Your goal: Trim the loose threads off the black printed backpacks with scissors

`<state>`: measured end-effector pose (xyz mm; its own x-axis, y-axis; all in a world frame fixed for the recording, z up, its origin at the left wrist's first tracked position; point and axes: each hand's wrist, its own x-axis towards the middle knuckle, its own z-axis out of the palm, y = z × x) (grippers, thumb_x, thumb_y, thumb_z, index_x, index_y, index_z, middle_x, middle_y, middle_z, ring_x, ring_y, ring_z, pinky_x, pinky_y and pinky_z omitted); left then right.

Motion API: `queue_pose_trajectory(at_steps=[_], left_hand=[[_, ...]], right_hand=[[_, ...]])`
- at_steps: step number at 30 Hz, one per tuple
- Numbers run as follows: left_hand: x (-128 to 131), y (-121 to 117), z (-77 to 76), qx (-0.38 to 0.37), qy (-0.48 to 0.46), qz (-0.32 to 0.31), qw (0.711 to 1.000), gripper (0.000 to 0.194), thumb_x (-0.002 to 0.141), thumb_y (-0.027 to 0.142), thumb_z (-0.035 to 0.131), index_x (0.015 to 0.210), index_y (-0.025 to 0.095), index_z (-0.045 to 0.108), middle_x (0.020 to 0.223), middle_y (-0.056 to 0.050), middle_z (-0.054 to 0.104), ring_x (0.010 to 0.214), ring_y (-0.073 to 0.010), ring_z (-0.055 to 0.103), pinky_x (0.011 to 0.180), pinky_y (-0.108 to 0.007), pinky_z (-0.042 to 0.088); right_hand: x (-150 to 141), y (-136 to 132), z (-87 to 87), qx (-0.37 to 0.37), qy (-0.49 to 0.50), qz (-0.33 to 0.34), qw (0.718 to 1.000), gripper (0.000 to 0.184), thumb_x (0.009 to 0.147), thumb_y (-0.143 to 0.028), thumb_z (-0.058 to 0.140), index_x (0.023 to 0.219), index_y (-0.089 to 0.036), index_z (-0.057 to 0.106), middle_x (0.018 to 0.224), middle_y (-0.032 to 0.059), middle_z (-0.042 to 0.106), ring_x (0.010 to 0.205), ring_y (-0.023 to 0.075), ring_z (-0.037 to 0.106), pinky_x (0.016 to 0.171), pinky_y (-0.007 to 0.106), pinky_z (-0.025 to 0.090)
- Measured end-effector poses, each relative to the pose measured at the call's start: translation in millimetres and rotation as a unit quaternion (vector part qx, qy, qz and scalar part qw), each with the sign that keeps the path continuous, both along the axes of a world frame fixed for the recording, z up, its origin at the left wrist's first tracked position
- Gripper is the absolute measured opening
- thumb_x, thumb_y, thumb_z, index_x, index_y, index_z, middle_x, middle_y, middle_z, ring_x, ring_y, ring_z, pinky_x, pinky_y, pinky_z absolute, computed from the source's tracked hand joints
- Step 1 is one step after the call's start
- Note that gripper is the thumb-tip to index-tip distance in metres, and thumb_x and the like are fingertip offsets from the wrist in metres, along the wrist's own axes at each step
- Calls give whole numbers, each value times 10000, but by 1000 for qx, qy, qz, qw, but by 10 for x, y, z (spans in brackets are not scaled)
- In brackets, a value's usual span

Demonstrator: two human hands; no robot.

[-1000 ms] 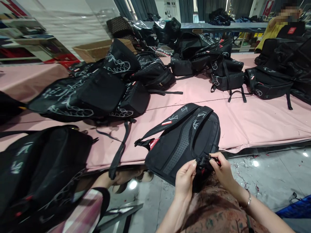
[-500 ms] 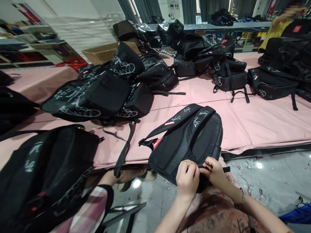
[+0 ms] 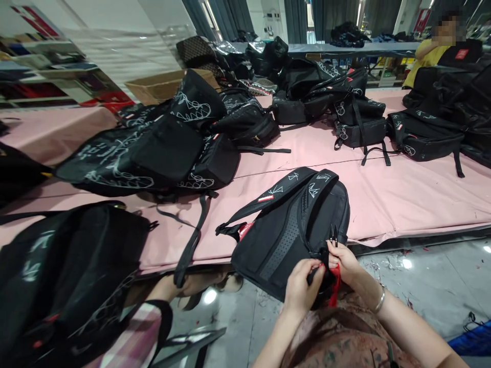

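Working partway through, by all appearances, on a black backpack [image 3: 284, 248], laid back panel up at the near edge of the pink-covered table [image 3: 425, 204] and overhanging it towards the lap. Pinching a dark strap end [image 3: 325, 257] between thumb and fingers of the left hand [image 3: 301, 289], close to the near side of the bag. Gripping small dark snips [image 3: 333, 235] in the right hand [image 3: 345, 263], blades up and clear of the strap, with fingertips just beside the left ones. Hanging below that grip, a bright red tassel [image 3: 335, 289]; impossible to tell its point of attachment. Looks settled at the red-labelled shoulder strap [image 3: 268, 201], running down to a dark fitting beside a red tab [image 3: 245, 231]. Seems unfinished at the strap end, judging by both hands gathered there; too small and too covered to make out any threading or cut. Surrounded by more black backpacks, with a heap [image 3: 164, 153] beyond to the left and another bag [image 3: 427, 134] far right, trailing loose straps. Impossible to sort these into done and waiting.
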<state>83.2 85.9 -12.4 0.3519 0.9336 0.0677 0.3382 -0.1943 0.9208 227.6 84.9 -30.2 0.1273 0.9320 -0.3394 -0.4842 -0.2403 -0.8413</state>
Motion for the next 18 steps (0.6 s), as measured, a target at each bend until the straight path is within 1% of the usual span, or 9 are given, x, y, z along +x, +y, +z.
queue_pose_trajectory(at_steps=[2,5,7,9,10,12,14,15,18], left_hand=[[89,4,-5,2,19,-17,1000,142,679,308,671,797,231,695,814,-64,663,786,-214,585,728,-301,435],[163,-7,-30,21,15,47,999,110,648,281,690,743,226,700,746,-69,655,781,-233,575,743,-321,430],[156,-19,-34,23,-5,62,998,99,657,222,652,746,214,694,767,-75,648,789,-236,572,730,-324,438],[117,-36,-16,12,-21,47,999,124,655,177,605,747,209,682,777,-72,641,780,-231,572,703,-317,444],[93,-47,3,2,-25,37,999,128,659,171,587,745,210,674,761,-64,637,763,-224,573,693,-310,443],[48,-73,58,-23,-27,31,999,90,682,199,573,724,211,652,706,-42,623,700,-198,568,672,-291,436],[14,-103,138,-74,-43,32,996,84,717,269,571,687,204,615,647,-21,599,623,-163,549,625,-263,427],[-7,-118,191,-125,-63,20,990,125,731,315,569,693,199,599,612,-11,586,579,-151,539,589,-254,423],[-167,-167,415,-307,-140,-22,941,275,716,428,600,857,193,584,522,18,550,462,-130,513,473,-230,392]], right_hand=[[-8,-20,51,2,-10,15,1000,400,645,-534,656,643,-199,436,490,-108,269,385,40,198,358,176,216],[-3,-76,172,41,-97,27,994,276,678,-411,662,666,-177,515,593,-52,425,500,72,370,446,188,321],[1,-122,236,83,-228,42,969,190,664,-317,674,686,-180,545,679,-29,484,614,102,440,526,203,367],[-9,-157,256,110,-354,52,927,160,639,-258,681,679,-187,544,695,-28,496,648,116,450,546,211,366],[-21,-165,247,111,-384,48,915,157,634,-241,679,665,-188,534,680,-33,489,636,115,443,536,210,355],[-58,-160,203,99,-387,27,916,155,650,-233,649,633,-185,503,626,-46,453,594,103,416,505,201,330],[-101,-134,145,79,-352,11,933,160,657,-241,628,620,-181,485,591,-61,407,552,86,377,480,189,304],[-119,-116,118,72,-334,6,940,169,655,-250,629,617,-180,480,581,-67,389,539,79,358,473,185,294],[-118,-56,57,56,-278,-24,959,234,652,-319,650,603,-179,469,550,-75,350,509,71,317,457,189,269]])
